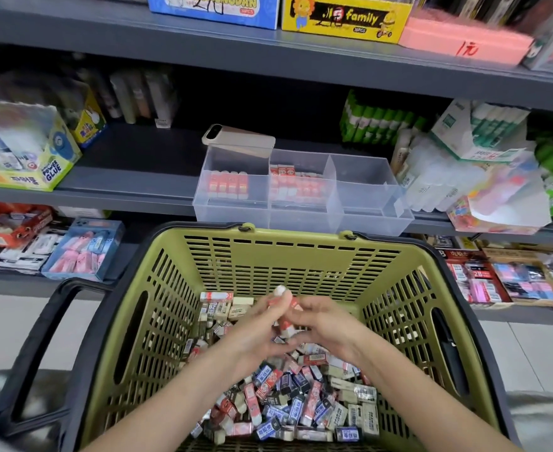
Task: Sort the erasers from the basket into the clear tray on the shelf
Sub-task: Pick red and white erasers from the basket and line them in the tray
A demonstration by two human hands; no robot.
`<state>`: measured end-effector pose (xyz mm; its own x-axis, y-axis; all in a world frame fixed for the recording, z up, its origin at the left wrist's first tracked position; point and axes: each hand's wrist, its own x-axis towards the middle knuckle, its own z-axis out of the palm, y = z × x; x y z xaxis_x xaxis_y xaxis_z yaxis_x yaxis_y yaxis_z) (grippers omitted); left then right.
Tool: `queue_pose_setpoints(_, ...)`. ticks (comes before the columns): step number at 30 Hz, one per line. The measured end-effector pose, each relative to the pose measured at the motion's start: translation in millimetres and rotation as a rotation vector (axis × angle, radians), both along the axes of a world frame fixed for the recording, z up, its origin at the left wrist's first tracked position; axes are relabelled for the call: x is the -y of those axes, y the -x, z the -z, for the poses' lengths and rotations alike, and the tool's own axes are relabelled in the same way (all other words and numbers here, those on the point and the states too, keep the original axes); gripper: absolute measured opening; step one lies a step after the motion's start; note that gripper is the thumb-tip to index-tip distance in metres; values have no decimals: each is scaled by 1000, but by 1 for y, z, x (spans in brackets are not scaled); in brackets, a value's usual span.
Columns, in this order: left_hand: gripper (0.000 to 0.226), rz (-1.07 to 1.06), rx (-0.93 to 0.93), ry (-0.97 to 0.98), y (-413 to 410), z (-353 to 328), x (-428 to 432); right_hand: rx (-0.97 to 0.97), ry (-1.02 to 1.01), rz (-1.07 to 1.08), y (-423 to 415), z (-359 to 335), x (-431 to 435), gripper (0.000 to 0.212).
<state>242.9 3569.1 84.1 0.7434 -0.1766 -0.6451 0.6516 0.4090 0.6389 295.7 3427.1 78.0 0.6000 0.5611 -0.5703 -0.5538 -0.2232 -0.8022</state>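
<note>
Shelf (138,177) ahead of us carries the clear tray (366,220), with packed erasers (229,185) in its left and middle sections. Green basket (268,256) below holds loose erasers (301,402). Above them our left hand (258,327) and right hand (329,321), fingers curled, together pinch a few red-and-white erasers (281,292).

Olive-green basket (270,256), red-and-white erasers (283,296), clear tray (301,216).
</note>
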Motion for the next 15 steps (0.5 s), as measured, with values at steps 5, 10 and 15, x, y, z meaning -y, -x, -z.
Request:
queue_pose_setpoints(5,34,-192,-23,88,-4,0,-1,114,-56,-195,-1,-19,-1,29)
queue_pose_setpoints(10,16,-314,-86,-32,-13,7,-16,499,522,-370,-14,15,28,18)
queue_pose_setpoints(15,15,-322,-89,-179,-18,17,-35,683,951,-715,4,71,39,25)
